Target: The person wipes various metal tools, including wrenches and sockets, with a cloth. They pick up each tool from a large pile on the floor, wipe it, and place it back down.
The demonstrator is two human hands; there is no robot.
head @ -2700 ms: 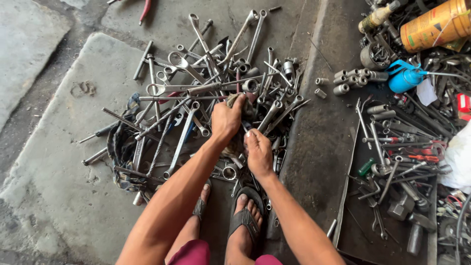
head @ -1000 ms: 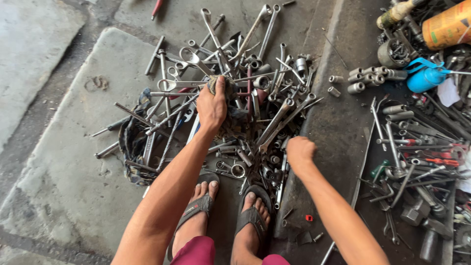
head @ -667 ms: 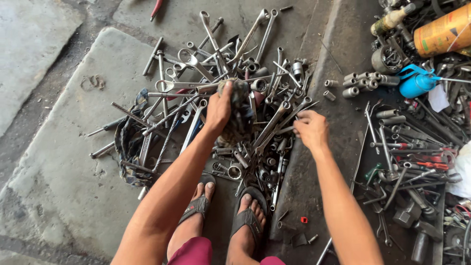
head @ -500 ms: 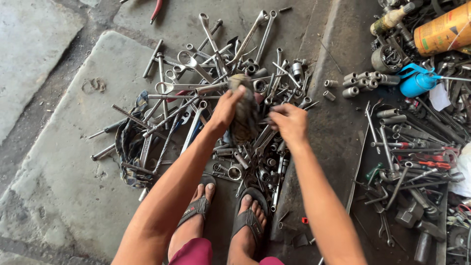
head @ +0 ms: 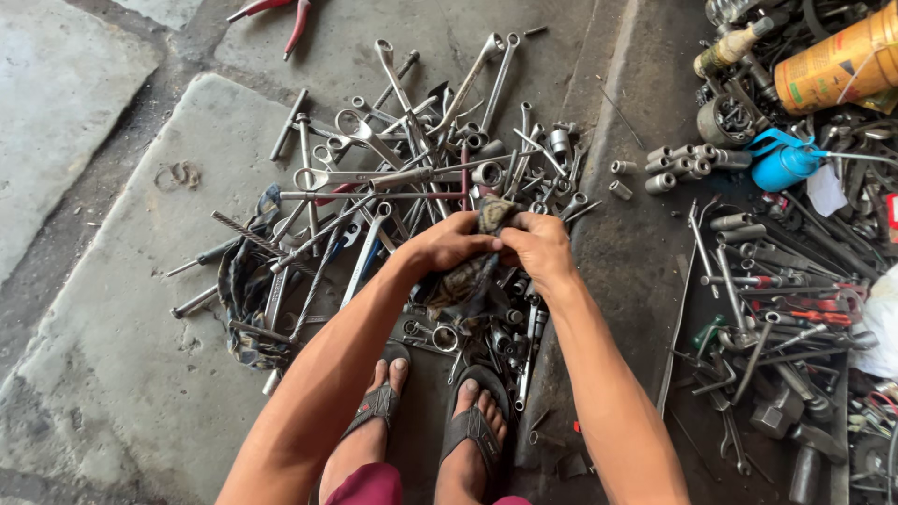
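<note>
Grey concrete floor [head: 122, 309] beneath both hands, sprawling heap of steel wrenches and sockets [head: 412, 168] just beyond them, left hand [head: 447, 245] and right hand [head: 537, 247] pressed together, both gripping a dark greasy rag [head: 472, 281] between them

Obstacles: heap of wrenches [head: 412, 178] and sockets covering the slab's centre, rising directly ahead of both hands; dark cloth [head: 245, 290] and rods at its left edge; row of sockets [head: 687, 164], blue oil can [head: 776, 159] and crowded tool tray [head: 767, 318] filling the right.

Free room: bare concrete slab [head: 112, 318] at left; dark floor strip [head: 622, 271] between heap and tray.
</note>
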